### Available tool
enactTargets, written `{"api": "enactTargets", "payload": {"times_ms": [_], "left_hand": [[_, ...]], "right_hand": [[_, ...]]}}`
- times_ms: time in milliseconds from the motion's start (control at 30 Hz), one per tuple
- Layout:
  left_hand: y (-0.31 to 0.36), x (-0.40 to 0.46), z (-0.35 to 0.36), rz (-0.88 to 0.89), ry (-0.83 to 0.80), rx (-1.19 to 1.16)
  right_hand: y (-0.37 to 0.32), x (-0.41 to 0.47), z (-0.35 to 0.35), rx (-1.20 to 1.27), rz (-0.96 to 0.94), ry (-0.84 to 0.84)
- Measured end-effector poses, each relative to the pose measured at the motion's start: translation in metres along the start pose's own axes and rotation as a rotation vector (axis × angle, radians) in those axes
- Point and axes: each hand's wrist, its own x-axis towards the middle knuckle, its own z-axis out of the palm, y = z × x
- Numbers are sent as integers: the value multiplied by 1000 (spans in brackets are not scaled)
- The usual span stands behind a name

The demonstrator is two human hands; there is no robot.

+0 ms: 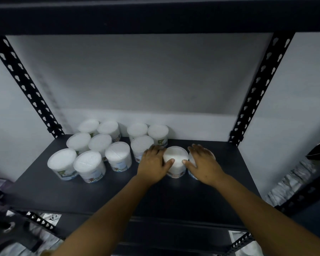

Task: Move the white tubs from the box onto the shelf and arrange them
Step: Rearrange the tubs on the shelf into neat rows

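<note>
At the far left a slotted black upright [24, 84] rises from the back corner of the dark shelf [81, 193]. On the left half of the shelf stands a cluster of white tubs [90, 150]: round, squat containers with frosted white flat lids, upright and packed close, many touching their neighbours. Seven sit in the left group, in rows running from the front edge back towards the pale wall [155, 74]. The front tub [62, 163] and the one beside it carry a printed band low on the side, in pale blue with a green and brown mark; the writing is too blurred to read. Just right of these, three more tubs [146, 133] stand near the back of the shelf.

The left hand [154, 164] lies against the left side of the middle tub [175, 161], fingers curved round its lid edge and the thumb resting on top, gripping it. This tub stands upright on the shelf, its label showing reddish marks that cannot be read. The right hand [203, 163] has its thumb against the right side of the same tub, while its fingers spread over and curl round another tub [192, 172], mostly hidden beneath the palm. Further right a second slotted upright [262, 84] stands at the other back corner.
</note>
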Motion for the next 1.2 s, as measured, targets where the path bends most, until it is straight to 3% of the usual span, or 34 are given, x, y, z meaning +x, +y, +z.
{"api": "enactTargets", "payload": {"times_ms": [467, 867, 1200], "left_hand": [[-67, 28, -33, -121, 44, 69], [-86, 48, -27, -95, -68, 55], [-91, 49, -26, -107, -168, 83]], "right_hand": [[-57, 100, 4, 67, 31, -95], [-71, 160, 21, 71, 122, -183], [-68, 157, 31, 123, 91, -97]]}}
